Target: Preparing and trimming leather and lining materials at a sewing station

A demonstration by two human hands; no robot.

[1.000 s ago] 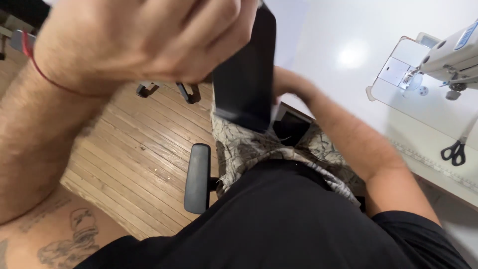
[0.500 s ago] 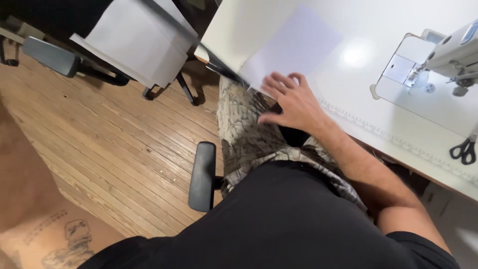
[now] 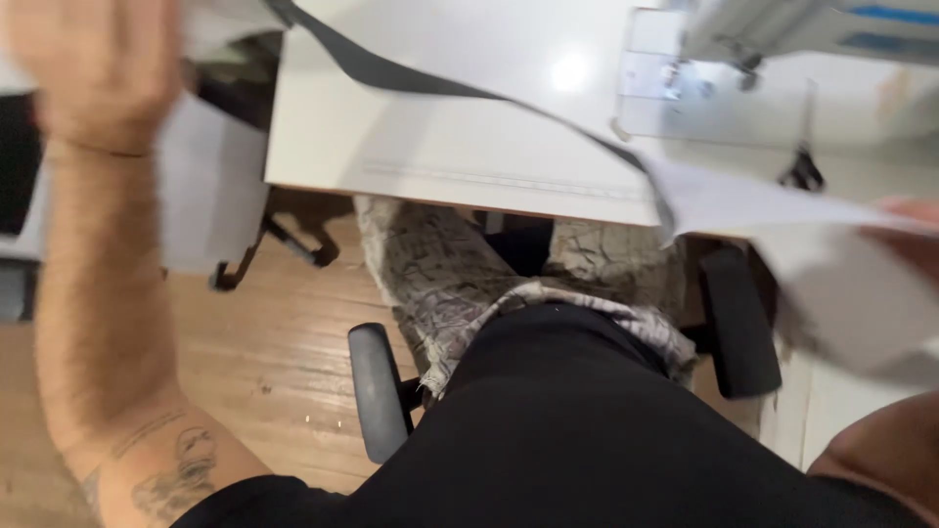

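the left hand (image 3: 98,68) is raised at the upper left of the view, blurred by motion; whether it is open or closed cannot be told, though a dark strap (image 3: 440,83) runs from its direction across the white table (image 3: 440,147). the strap crosses the table surface diagonally and meets a pale grey fabric sheet (image 3: 782,215) near the table's front edge. the sheet spreads out to the right, above the right armrest (image 3: 738,318). the right hand (image 3: 915,235) shows only as a blurred part at the right edge, lying against the sheet; its grip cannot be told. a sewing machine (image 3: 763,29) stands at the far right of the table, with black scissors (image 3: 804,166) lying just in front of it. below the table edge are the person's patterned trousers (image 3: 440,274), a black shirt (image 3: 587,430) and the left armrest (image 3: 380,391) over a wooden floor (image 3: 264,342).
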